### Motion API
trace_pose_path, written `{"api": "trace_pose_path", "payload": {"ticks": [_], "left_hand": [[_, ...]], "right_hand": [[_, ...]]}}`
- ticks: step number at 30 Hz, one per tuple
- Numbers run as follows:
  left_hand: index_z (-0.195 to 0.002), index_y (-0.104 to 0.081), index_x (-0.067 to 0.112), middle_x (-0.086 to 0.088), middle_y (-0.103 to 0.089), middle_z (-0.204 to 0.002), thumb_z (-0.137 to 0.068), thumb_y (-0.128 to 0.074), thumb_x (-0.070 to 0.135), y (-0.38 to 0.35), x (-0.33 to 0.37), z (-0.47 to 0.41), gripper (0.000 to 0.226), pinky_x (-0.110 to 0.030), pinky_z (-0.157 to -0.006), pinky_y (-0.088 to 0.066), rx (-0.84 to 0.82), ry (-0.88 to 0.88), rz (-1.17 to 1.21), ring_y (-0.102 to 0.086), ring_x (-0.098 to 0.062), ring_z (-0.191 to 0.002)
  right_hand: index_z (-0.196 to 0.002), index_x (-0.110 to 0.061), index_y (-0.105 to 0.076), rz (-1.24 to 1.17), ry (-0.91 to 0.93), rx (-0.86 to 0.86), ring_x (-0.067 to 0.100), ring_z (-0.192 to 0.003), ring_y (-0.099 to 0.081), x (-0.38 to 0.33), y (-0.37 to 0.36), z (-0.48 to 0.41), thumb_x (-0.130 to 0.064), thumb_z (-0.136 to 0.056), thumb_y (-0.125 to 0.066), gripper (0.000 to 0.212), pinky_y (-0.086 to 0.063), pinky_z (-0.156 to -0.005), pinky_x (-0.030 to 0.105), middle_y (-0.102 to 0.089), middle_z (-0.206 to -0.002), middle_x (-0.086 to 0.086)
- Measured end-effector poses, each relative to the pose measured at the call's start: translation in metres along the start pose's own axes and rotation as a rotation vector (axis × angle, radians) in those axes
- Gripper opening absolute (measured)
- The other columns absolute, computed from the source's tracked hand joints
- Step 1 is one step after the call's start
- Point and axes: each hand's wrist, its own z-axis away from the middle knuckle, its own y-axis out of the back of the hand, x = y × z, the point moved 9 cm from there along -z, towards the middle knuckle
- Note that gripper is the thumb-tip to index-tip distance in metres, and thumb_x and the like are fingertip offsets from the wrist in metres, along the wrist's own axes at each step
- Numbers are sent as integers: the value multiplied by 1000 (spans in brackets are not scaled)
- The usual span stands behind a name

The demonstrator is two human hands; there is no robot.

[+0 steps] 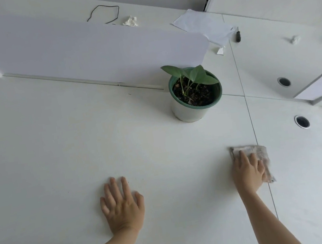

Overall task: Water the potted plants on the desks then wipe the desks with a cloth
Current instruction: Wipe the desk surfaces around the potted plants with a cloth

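Wiping step; right hand [247, 169] flat, fingers straight, pressing cloth [262, 153] on tabletop [54, 137]; left hand [122, 205] flat, bracing; plant pot [192, 111] ahead; next, wipe around it.

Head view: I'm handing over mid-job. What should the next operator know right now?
Left hand: flat, fingers spread, on the white desk.
Right hand: straight fingers press the grey folded cloth on the desk, by the seam to the neighbouring desk.
Green-rimmed white pot with a leafy plant: upright beyond the cloth, near the white divider panel.
Done: wiping is under way; watering cannot be judged.
Left: the remaining desk surface and the neighbouring desk.
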Motion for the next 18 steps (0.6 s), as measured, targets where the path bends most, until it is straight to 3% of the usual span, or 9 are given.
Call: {"api": "trace_pose_path", "payload": {"ticks": [3, 5, 7, 10, 13, 15, 18], "left_hand": [[-116, -61, 4, -26, -55, -129, -75, -33, 32, -4, 2, 1, 57, -45, -94, -26, -70, 3, 9, -50, -42, -115], [-116, -61, 3, -27, -54, -129, -75, -31, 32, -5, 2, 2, 59, -48, -94, -28, -100, 7, 40, -51, -44, -116], [-116, -61, 1, -28, -53, -130, -74, -31, 32, -5, 3, 4, 61, -53, -94, -33, -131, 6, 68, -50, -46, -117], [-118, -59, -1, -31, -50, -131, -74, -29, 34, -3, 5, 3, 64, -58, -95, -33, -148, 2, 117, -46, -50, -120], [-119, -58, -2, -34, -48, -131, -73, -29, 36, -2, 6, 1, 66, -60, -96, -31, -172, -13, 143, -44, -51, -121], [-121, -56, -2, -33, -46, -134, -73, -33, 35, 0, 5, 1, 64, -61, -99, -28, -153, -22, 160, -41, -50, -125], [-129, -51, 4, -27, -35, -145, -78, -47, 31, 4, 1, 4, 57, -54, -107, -17, -132, -22, 199, -26, -42, -136]], "right_hand": [[-117, -19, -61, -27, 52, -19, 36, -129, -35, -26, -15, 42, -19, -90, -49, 30, -27, -102, 47, -47, -140, 10], [-99, -17, -70, -19, 241, 5, 40, -107, -56, -56, -21, 80, -12, -79, -56, 25, -43, -86, 49, -65, -119, 10], [-85, -20, -71, -16, 422, -80, 31, -78, -66, -79, -29, 122, -16, -67, -50, 28, -54, -66, 37, -74, -93, 1], [-82, -28, -69, 21, 650, -164, 14, -58, -60, -93, -30, 173, -14, -57, -57, 31, -44, -49, 15, -70, -74, -17], [-77, -33, -67, 89, 681, -209, 9, -47, -54, -84, -21, 195, -16, -54, -59, 29, -29, -36, 12, -66, -60, -21], [-75, -30, -68, 48, 594, -172, 11, -55, -55, -64, -5, 200, -13, -60, -57, 25, -16, -41, 5, -66, -59, -19], [-83, -29, -57, -92, 412, -230, 12, -68, -45, -27, 9, 212, -15, -73, -35, 28, -25, -53, 10, -59, -70, -27]]}}
